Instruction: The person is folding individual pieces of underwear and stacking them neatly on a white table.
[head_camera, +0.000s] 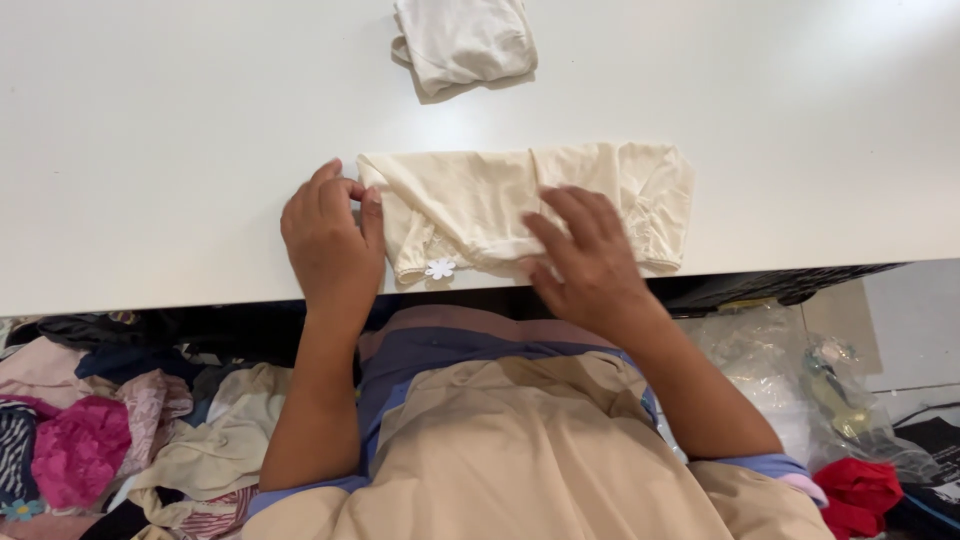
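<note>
Two hands at a cream garment (520, 205) lying half-folded along the near edge of the white desk (160, 140). Left hand (330, 240) at the garment's left end, fingers (345, 190) curled nearly closed and pinching the folded corner. Right hand (590, 255) spread flat, fingers open and pressing the middle, gripping nothing. Small white flower trim (440, 268) hanging just at the desk's near edge.

Best done, by this view, with the flat hand kept as anchor while the pinched corner is drawn level, so layers line up and no crease sets in. Little margin toward the near edge, where the hem already overhangs slightly. Ample bare surface to left, right and beyond; one folded pale cloth (463, 42) well apart at the far edge. Heap of mixed clothes (90, 440) below the desk, left.
</note>
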